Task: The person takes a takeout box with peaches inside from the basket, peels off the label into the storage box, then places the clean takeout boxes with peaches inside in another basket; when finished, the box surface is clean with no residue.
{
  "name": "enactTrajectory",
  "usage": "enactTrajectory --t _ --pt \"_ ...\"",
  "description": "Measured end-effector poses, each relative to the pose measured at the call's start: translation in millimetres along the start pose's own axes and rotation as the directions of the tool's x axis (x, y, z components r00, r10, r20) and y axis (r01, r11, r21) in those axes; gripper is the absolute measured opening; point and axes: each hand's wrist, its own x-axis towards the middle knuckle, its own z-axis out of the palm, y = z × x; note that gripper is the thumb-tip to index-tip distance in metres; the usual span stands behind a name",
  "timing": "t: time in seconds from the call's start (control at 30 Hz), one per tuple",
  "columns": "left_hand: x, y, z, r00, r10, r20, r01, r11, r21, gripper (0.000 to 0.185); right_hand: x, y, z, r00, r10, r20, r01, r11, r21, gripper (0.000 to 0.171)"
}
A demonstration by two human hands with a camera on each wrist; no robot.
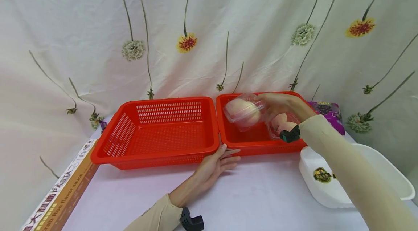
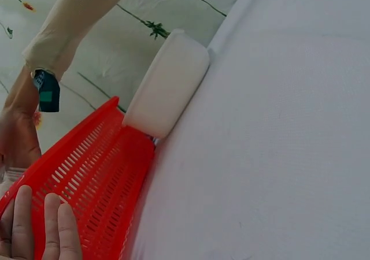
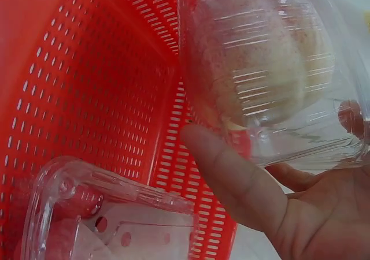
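Note:
My right hand [image 1: 273, 103] grips one end of a clear plastic box of peaches [image 1: 243, 112], tilted above the right red basket [image 1: 258, 150]. The right wrist view shows the thumb and fingers on the ribbed wall of that box [image 3: 272, 69]. A second clear box of peaches [image 3: 121, 214] lies inside the same basket, on its right side. My left hand [image 1: 213, 169] has its fingers straight and touches the front where the two baskets meet. The left red basket [image 1: 156, 156] holds nothing visible.
A white tub [image 1: 318, 187] with a round label stands at the front right. Behind the right basket lies a purple bag [image 1: 331, 114]. A long pasta box [image 1: 70, 183] runs along the left table edge. Floral cloth [image 1: 196, 67] hangs right behind the baskets.

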Motion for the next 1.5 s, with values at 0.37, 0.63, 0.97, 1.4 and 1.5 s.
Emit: enactTrajectory --t 0.37,0.63,0.97,1.4,1.5 --pt "-0.4 0.5 -2.8 1.000 -0.003 0.009 0.003 1.000 0.026 0.028 16 4 7 0.990 0.117 -0.074 -0.123 0.990 -0.074 0.074" --pt "-0.6 0.3 -4.1 1.000 -0.004 0.013 0.003 1.000 0.027 0.032 26 3 5 0.985 0.169 -0.040 -0.173 0.975 -0.139 0.057" --pt "-2.6 -0.2 -3.3 1.000 -0.010 -0.019 0.011 0.998 0.068 0.034 33 13 9 0.984 0.174 0.046 -0.165 0.975 -0.151 0.024" --pt "-3.4 0.2 -3.4 1.000 -0.028 -0.010 0.029 0.992 0.124 0.050 28 3 21 0.961 0.202 -0.191 -0.270 0.840 -0.471 0.062" --pt "-3.9 1.0 -3.5 1.000 -0.030 -0.005 0.031 0.987 0.158 0.056 26 1 23 0.952 0.156 -0.262 -0.279 0.791 -0.544 0.059"
